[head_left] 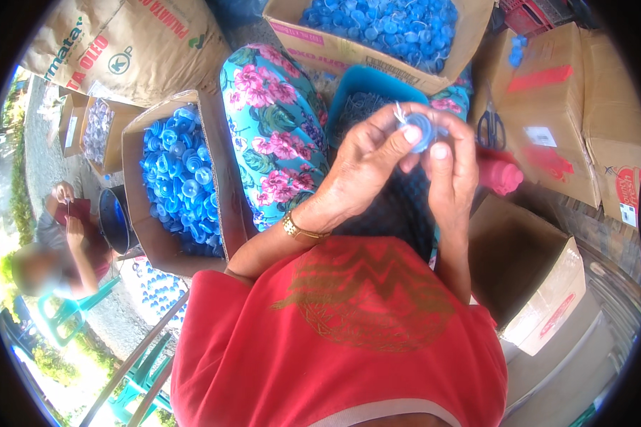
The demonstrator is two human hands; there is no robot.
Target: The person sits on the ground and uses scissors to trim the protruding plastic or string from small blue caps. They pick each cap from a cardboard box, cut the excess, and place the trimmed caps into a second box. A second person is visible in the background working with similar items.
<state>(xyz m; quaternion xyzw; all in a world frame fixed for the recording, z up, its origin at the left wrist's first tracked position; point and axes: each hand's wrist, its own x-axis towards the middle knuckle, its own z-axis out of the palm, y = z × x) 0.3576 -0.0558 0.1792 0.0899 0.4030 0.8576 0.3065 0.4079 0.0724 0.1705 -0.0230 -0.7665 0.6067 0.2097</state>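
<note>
My left hand (367, 167) and my right hand (452, 160) meet above my lap, both pinching one small blue plastic cap (424, 132). A thin white wire piece sticks out of the cap at its upper left. A gold bracelet (299, 229) circles my left wrist. Just beyond my hands lies a blue tray (356, 89) with thin metal pieces in it. It rests on my floral-print lap (278, 128).
A cardboard box of blue caps (181, 181) stands at my left, another box of blue caps (377, 28) is ahead. Closed cartons (548, 107) at right carry scissors (490, 128) and a red bottle (502, 174). A seated person (64, 242) works at far left beside brown sacks (128, 43).
</note>
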